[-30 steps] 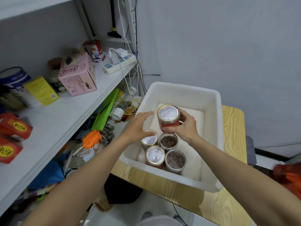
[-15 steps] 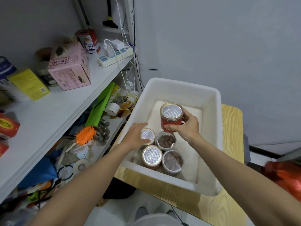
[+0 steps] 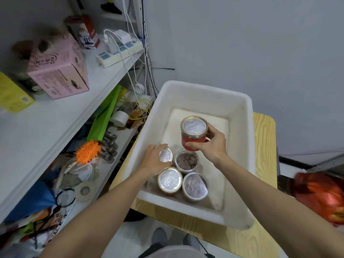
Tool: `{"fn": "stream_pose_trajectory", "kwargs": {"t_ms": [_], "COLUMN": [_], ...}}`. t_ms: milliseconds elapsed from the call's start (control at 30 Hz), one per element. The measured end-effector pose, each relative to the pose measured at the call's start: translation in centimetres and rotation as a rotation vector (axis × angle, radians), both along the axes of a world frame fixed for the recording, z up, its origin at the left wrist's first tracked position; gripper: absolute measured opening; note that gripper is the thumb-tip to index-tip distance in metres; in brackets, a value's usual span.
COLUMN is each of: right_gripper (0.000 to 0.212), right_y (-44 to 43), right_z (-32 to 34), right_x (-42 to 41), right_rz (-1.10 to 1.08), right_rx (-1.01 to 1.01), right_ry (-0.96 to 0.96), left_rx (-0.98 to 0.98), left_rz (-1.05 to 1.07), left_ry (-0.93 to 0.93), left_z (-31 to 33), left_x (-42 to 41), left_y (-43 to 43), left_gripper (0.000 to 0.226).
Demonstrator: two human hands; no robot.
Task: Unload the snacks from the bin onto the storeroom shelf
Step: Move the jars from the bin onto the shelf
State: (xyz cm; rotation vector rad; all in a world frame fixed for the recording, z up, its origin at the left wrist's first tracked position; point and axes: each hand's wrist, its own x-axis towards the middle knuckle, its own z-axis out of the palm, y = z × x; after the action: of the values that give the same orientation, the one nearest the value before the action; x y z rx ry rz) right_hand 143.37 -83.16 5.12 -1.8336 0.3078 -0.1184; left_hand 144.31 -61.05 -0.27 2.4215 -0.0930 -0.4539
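"821" carton on storeroom shelf

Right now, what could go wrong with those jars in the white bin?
The right hand holds the red jar only by its fingers, above the bin; it might slip and drop in. The left hand grips a foil-topped jar sitting close against the brown-snack jar, so lifting it could tip that one over.
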Motion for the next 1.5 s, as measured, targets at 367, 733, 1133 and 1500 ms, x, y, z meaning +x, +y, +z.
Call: {"fn": "stream_pose_trajectory", "kwargs": {"t_ms": [367, 733, 1133, 1500], "right_gripper": [0.077, 0.084, 0.072, 0.087], "right_y": [0.7, 0.6, 2.2, 9.5], "right_z": [0.8, 4.3, 11.1, 18.2], "right_x": [-0.3, -0.8, -1.1, 0.4], "right_rz": [0.004, -0.019, 0.123, 0.309], "right_rx": [-0.029, -0.027, -0.063, -0.032], "right_ry": [0.003, -0.087, -0.300, -0.395], "left_rx": [0.045, 0.008, 0.049, 0.020], "left_rz": [0.075, 0.016, 0.038, 0.279], "left_ry": [-0.120, -0.239, -0.499, -0.667], "left_z": [1.7, 8.0, 16.8, 27.0], "left_x": [-0.5, -0.7, -2.8, -8.5], "left_y": [-0.3, -0.3, 2.1, 7.7], "left_gripper": [0.079, 0.081, 0.083, 0.058]}}
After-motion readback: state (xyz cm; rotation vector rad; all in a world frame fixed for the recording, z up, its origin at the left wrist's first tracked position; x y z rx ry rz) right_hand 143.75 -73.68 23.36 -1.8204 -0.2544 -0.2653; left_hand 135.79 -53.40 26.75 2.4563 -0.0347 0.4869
